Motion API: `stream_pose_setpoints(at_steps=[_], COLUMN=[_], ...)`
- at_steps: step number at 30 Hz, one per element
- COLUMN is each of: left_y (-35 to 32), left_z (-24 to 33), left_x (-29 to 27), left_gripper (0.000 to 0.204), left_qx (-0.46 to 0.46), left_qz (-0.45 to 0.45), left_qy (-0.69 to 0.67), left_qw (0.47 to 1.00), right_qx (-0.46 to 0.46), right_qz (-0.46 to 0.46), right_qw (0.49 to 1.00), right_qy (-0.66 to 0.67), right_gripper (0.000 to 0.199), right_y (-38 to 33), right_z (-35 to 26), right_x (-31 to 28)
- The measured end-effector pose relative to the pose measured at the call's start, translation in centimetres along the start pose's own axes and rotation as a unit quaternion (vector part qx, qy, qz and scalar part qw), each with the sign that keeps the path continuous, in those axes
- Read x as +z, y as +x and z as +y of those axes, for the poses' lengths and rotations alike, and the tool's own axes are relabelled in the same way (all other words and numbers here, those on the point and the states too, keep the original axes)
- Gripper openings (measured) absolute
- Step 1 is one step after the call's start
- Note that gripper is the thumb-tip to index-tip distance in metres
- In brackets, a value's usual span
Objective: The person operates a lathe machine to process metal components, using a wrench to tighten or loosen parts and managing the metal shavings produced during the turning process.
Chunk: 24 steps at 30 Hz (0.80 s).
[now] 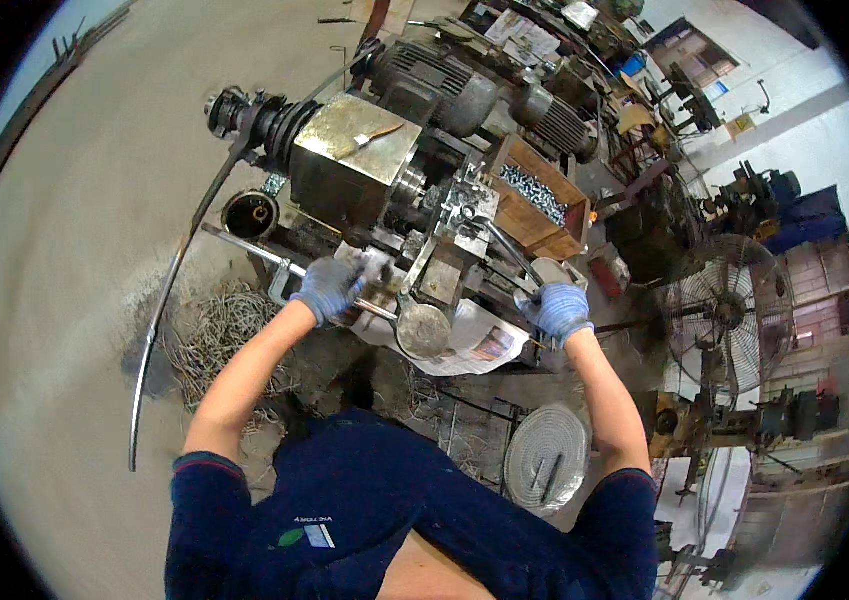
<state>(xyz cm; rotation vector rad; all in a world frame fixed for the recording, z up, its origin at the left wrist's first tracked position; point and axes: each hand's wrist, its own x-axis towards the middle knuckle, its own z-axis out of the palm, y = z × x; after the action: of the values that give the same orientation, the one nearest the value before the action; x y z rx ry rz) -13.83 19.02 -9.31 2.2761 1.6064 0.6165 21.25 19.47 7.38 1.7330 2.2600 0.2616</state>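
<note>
A small metal-turning machine with a brassy box-shaped headstock [357, 140] stands in front of me. My left hand [330, 290], in a blue knit glove, is over the machine's near side, beside a long metal bar [255, 250]. Its fingertips are smeared against a pale patch, so what they hold is unclear. My right hand [557, 310], gloved alike, is closed around the lower end of a dark lever handle [511, 250] that slopes down from the tool slide [470, 205]. Between my hands, a round metal disc [424, 330] sits at the end of an arm, above newspaper [485, 338].
A wooden box [545, 235] of small shiny metal parts stands behind the slide. Metal shavings [230, 335] heap on the floor at left, below a round can [251, 214]. A brush [368, 140] lies on the headstock. At right are a large fan [730, 308] and a round stool [545, 455].
</note>
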Motion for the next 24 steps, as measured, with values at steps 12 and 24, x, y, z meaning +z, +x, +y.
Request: stream_pose_setpoints(at_steps=[12, 24], left_y=[-0.7, -0.1], left_z=[-1.3, -1.4], left_x=[3.2, 3.3], left_gripper=[0.037, 0.043], left_qx=[0.037, 0.054], left_qz=[-0.058, -0.064], left_qy=[0.036, 0.048], left_qw=[0.997, 0.995], right_qx=[0.01, -0.016], right_qz=[-0.179, -0.182], right_qw=[0.984, 0.983], right_qy=[0.019, -0.023], right_gripper=[0.049, 0.026], right_y=[-0.4, 1.7], right_z=[-5.0, -0.6], right_x=[-1.0, 0.1])
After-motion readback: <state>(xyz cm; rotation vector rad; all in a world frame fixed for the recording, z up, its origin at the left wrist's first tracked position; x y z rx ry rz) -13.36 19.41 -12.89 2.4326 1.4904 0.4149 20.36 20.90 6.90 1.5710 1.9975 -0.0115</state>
